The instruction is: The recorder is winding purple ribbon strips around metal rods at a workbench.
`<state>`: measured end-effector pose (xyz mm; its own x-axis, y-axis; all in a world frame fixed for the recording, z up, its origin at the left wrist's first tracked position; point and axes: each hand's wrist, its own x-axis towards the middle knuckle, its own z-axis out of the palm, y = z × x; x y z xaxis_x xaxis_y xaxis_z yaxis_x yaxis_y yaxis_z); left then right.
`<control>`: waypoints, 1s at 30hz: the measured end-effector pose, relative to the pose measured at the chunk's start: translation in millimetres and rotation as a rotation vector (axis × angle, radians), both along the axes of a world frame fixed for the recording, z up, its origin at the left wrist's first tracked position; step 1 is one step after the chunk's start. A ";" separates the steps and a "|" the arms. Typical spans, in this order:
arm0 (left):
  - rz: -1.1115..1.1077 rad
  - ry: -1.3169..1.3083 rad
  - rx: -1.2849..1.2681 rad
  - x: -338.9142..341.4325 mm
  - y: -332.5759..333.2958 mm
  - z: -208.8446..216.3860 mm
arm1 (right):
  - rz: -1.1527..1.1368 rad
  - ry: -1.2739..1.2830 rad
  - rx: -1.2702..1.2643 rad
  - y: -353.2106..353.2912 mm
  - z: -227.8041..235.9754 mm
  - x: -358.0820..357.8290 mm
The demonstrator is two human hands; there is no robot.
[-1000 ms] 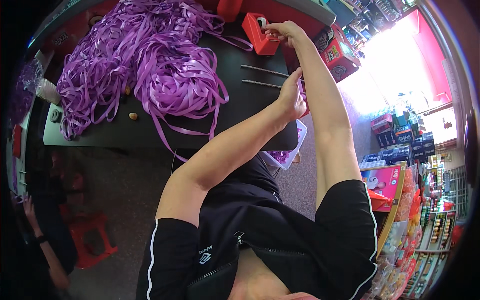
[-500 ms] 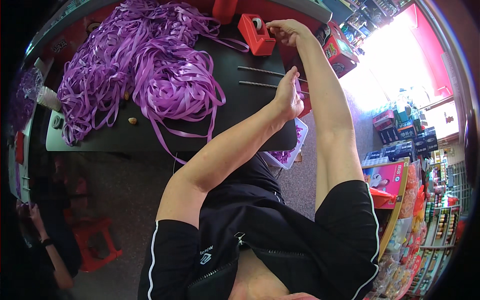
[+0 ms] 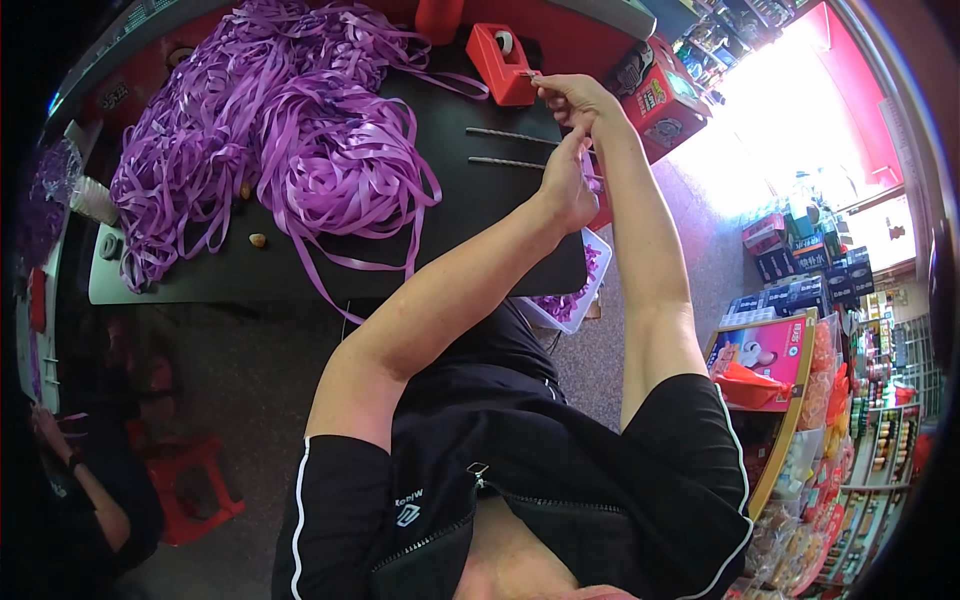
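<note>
My left hand (image 3: pixel 570 190) is closed at the table's right edge, thumb up, over the ends of two thin twisted metal rods (image 3: pixel 505 162). A bit of purple ribbon (image 3: pixel 592 172) shows beside its fingers, most of which are hidden. My right hand (image 3: pixel 580 102) reaches beyond it, fingertips pinched together at the cutting end of a red tape dispenser (image 3: pixel 500 65) with a white-cored roll. Any tape between those fingertips is too small to make out. A big tangled heap of purple ribbon (image 3: pixel 340 180) covers the table's left and middle.
Below the black table's (image 3: pixel 480 240) right edge stands a white bin (image 3: pixel 575 312) with purple pieces. A red printed box (image 3: pixel 660 100) is at the back right. Another person's arm (image 3: pixel 100 495) and a red stool (image 3: pixel 190 490) are at lower left. Stocked shelves (image 3: pixel 880 460) line the right.
My right hand has come nearer, from beside the tape roll to the dispenser's cutting end, its fingers pinched. The dispenser sits at a slightly different angle. My left hand stays by the rod ends.
</note>
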<state>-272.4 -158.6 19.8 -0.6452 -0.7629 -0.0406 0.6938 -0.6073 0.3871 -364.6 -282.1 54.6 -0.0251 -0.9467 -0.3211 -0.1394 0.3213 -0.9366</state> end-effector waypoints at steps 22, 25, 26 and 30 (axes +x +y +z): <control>0.021 0.229 0.124 4.2 -3.5 -3.5 | -0.166 -0.275 -0.119 -4.5 -29.6 21.1; 0.035 0.171 0.141 4.5 -2.1 -2.7 | -0.197 -0.244 -0.134 -3.1 -28.4 23.2; 0.036 0.184 0.136 3.9 -2.3 -3.1 | -0.202 -0.237 -0.137 -3.0 -28.2 23.3; 0.049 0.182 0.111 3.4 -3.6 -4.7 | -0.212 -0.175 -0.130 -4.0 -25.9 24.9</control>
